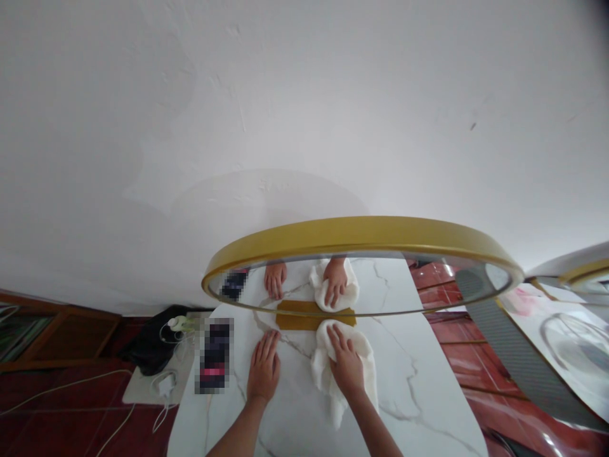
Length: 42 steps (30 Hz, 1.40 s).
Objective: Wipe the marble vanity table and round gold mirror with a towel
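Observation:
A white marble-patterned table (404, 381) stretches out below me. My left hand (264, 368) lies flat on it with the fingers extended and nothing in them. To its right, my right hand (346, 363) rests palm-down on a crumpled white cloth (368, 355), fingers spread and pressing it onto the tabletop. Just past the cloth is the gold base (299, 320) of a gold-framed mirror (361, 279). Both hands and the cloth are reflected in the mirror. The cloth under my palm is hidden.
A blurred-out dark rectangular item (215, 355) lies on the table's left side. Left of the table are a black bag (150, 346), a white charger (165, 384) and cables. Another white table (566, 343) stands at the right. A pale wall (285, 114) rises behind the mirror.

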Each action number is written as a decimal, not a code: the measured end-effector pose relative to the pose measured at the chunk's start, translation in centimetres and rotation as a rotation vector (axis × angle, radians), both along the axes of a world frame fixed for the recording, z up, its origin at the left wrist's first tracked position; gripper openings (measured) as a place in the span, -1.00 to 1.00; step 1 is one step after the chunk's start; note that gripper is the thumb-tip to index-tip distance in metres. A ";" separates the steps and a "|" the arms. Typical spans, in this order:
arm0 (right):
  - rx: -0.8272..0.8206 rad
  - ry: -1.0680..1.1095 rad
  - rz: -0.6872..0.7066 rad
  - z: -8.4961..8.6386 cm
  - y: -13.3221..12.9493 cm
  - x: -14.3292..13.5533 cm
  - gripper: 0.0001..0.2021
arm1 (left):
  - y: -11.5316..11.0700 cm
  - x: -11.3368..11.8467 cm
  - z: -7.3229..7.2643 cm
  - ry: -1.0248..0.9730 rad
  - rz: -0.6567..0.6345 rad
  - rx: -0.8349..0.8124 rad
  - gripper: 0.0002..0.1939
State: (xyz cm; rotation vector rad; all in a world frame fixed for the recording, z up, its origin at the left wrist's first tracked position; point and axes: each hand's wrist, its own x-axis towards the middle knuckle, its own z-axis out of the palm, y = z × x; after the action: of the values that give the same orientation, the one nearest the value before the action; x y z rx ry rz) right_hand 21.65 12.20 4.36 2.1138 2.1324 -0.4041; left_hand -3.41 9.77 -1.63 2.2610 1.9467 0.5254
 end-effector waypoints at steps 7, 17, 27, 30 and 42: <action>0.024 -0.001 0.001 -0.1 -0.1 -0.4 -0.12 | -0.1 -0.3 -0.2 -0.008 0.005 -0.016 -0.36; 0.011 -0.014 -0.008 0.1 0.0 -0.5 -0.15 | 0.5 1.3 0.8 0.071 0.069 0.030 -0.42; 0.006 -0.020 -0.006 -0.2 0.0 -0.5 -0.13 | 0.9 1.9 1.5 0.037 0.062 0.056 -0.41; 0.016 -0.007 0.000 -0.4 0.0 -0.5 -0.13 | 1.0 1.9 1.5 0.024 -0.001 0.038 -0.39; -0.037 0.051 0.128 0.0 0.6 -3.8 -0.09 | 1.2 1.6 0.8 0.032 -0.020 0.005 -0.37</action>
State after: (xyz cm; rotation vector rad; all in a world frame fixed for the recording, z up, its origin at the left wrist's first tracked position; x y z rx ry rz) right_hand 17.86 12.83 4.32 1.9544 2.2542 -0.4845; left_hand -1.85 10.93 -0.82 2.3025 1.9377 0.4953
